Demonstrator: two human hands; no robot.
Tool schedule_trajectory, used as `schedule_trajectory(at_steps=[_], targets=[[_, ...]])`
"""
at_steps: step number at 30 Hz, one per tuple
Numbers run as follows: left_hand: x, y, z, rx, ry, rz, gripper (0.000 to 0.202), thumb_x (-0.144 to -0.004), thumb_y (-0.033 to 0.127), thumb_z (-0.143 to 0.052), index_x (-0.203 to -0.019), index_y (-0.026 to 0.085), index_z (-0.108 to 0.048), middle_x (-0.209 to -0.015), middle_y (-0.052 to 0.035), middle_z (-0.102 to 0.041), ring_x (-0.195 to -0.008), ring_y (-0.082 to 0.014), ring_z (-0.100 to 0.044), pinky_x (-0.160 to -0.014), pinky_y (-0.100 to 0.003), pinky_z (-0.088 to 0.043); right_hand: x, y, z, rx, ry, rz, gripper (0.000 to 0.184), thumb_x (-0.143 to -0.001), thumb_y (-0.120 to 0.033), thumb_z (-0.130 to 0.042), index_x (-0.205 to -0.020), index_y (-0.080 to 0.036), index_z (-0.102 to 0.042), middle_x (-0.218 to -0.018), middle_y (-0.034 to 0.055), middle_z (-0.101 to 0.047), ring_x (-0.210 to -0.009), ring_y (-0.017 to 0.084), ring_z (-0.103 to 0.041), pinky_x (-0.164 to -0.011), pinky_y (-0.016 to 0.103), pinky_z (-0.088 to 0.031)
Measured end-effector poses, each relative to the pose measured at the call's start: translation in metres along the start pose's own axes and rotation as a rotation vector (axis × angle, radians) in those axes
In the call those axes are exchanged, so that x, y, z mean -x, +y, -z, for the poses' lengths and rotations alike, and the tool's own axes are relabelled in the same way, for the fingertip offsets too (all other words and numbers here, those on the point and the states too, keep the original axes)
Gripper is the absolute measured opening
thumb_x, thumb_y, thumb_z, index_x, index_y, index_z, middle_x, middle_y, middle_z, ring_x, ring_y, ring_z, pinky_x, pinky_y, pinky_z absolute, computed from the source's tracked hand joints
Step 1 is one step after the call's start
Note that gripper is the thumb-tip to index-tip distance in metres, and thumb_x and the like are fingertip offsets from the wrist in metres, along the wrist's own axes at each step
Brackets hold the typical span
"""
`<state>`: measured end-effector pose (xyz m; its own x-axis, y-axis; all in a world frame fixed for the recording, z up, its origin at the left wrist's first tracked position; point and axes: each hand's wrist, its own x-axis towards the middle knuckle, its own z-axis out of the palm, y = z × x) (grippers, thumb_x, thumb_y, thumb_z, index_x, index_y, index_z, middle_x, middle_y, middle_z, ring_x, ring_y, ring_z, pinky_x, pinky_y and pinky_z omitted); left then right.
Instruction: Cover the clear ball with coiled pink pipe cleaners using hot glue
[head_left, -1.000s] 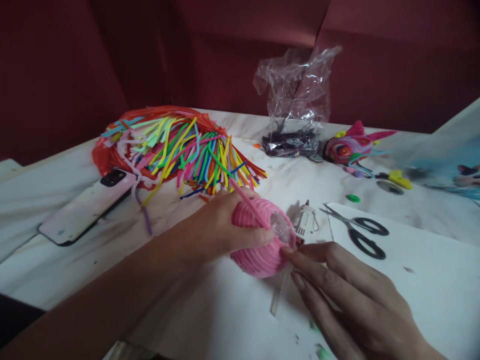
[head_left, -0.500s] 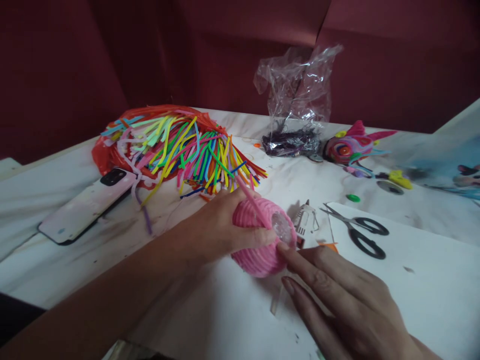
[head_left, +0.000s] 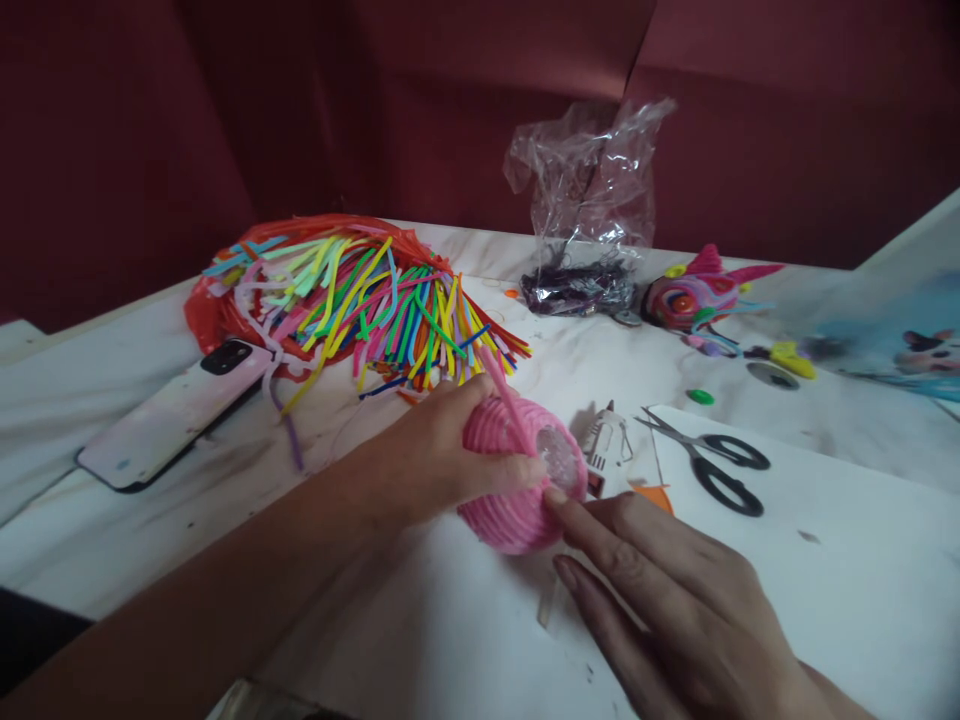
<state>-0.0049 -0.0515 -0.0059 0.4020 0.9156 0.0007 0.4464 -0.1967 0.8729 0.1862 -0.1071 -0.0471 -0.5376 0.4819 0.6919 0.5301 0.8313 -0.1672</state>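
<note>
A round form wound with pink pipe cleaner [head_left: 499, 520] sits tilted in my left hand [head_left: 442, 450], its clear plastic end [head_left: 559, 460] facing right. My left thumb lies across its front, while the other fingers go behind it and are partly hidden. A loose pink pipe cleaner end [head_left: 504, 390] sticks up above the thumb. With its fingers stretched out, my right hand [head_left: 667, 590] touches the lower rim of the wound form with the index fingertip. Just behind the form lies a white glue gun [head_left: 606, 440], partly covered.
Many coloured pipe cleaners [head_left: 397, 310] spill from a red bag at the back left, beside a phone [head_left: 172, 415]. Scissors [head_left: 712, 455] lie on white paper [head_left: 862, 500] at right. Farther back are a clear plastic bag [head_left: 592, 190] and a colourful fish-like craft [head_left: 690, 300].
The loose pipe cleaner end leans slightly differently. Both hands keep their places on the pink form, with my right index finger still at its rim; the whole view has shifted slightly.
</note>
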Motion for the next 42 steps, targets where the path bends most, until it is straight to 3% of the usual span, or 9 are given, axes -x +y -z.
schedule_trajectory(at_steps=[5, 12, 16, 24, 27, 33, 42], targets=[[0.0, -0.001, -0.001, 0.031, 0.009, 0.004, 0.034, -0.069, 0.037, -0.069, -0.095, 0.018, -0.059, -0.092, -0.0019, -0.066, -0.086, -0.0218, -0.06, -0.069, -0.028, -0.049, 0.002, -0.001, 0.003, -0.02, -0.018, -0.005, 0.031, -0.092, -0.006, -0.045, -0.123, -0.003, -0.051, -0.078, 0.0084, -0.056, -0.067, 0.016, -0.05, -0.054, 0.026, -0.046], [-0.001, -0.002, 0.002, 0.016, -0.03, -0.023, 0.036, -0.073, 0.044, -0.066, -0.096, 0.018, -0.057, -0.092, -0.0007, -0.064, -0.087, -0.0203, -0.059, -0.071, -0.028, -0.047, 0.004, -0.003, 0.004, 0.035, -0.038, 0.033, 0.027, -0.092, -0.007, -0.046, -0.117, -0.002, -0.053, -0.082, 0.0122, -0.059, -0.075, 0.02, -0.055, -0.061, 0.031, -0.051], [-0.001, -0.003, 0.002, -0.002, 0.008, -0.012, 0.036, -0.072, 0.047, -0.065, -0.091, 0.018, -0.056, -0.089, -0.0014, -0.063, -0.085, -0.0216, -0.058, -0.068, -0.028, -0.046, 0.005, -0.002, 0.004, 0.021, -0.025, 0.027, 0.029, -0.092, -0.007, -0.046, -0.119, -0.001, -0.053, -0.08, 0.0107, -0.057, -0.069, 0.017, -0.051, -0.055, 0.028, -0.048], [-0.003, -0.005, 0.001, -0.01, 0.014, -0.062, 0.033, -0.074, 0.044, -0.064, -0.093, 0.018, -0.057, -0.091, -0.0007, -0.064, -0.086, -0.0202, -0.059, -0.07, -0.027, -0.046, 0.005, -0.001, 0.0, 0.088, -0.063, -0.018, 0.032, -0.096, -0.014, -0.042, -0.126, -0.003, -0.047, -0.09, 0.0107, -0.058, -0.081, 0.018, -0.057, -0.068, 0.029, -0.053], [-0.004, -0.007, 0.002, -0.041, 0.015, -0.075, 0.036, -0.075, 0.046, -0.064, -0.095, 0.017, -0.057, -0.093, -0.0012, -0.064, -0.087, -0.0208, -0.058, -0.073, -0.028, -0.046, 0.004, 0.0, -0.002, 0.087, -0.028, 0.019, 0.032, -0.097, -0.016, -0.04, -0.125, -0.003, -0.047, -0.089, 0.0113, -0.06, -0.079, 0.019, -0.058, -0.066, 0.029, -0.053], [-0.003, -0.009, 0.003, -0.049, -0.006, -0.076, 0.039, -0.075, 0.048, -0.063, -0.099, 0.019, -0.056, -0.101, -0.0025, -0.065, -0.095, -0.0238, -0.059, -0.08, -0.032, -0.046, 0.001, -0.007, 0.009, 0.047, -0.112, -0.097, 0.032, -0.097, -0.018, -0.037, -0.126, -0.008, -0.047, -0.096, 0.0118, -0.063, -0.09, 0.02, -0.061, -0.071, 0.026, -0.056], [-0.001, -0.004, 0.002, -0.1, 0.027, -0.075, 0.039, -0.077, 0.049, -0.061, -0.1, 0.017, -0.055, -0.101, -0.0033, -0.064, -0.095, -0.0237, -0.058, -0.082, -0.033, -0.045, -0.003, -0.005, 0.006, -0.021, -0.007, -0.031, 0.031, -0.096, -0.013, -0.038, -0.126, -0.007, -0.045, -0.087, 0.0109, -0.061, -0.082, 0.019, -0.058, -0.067, 0.026, -0.054]])
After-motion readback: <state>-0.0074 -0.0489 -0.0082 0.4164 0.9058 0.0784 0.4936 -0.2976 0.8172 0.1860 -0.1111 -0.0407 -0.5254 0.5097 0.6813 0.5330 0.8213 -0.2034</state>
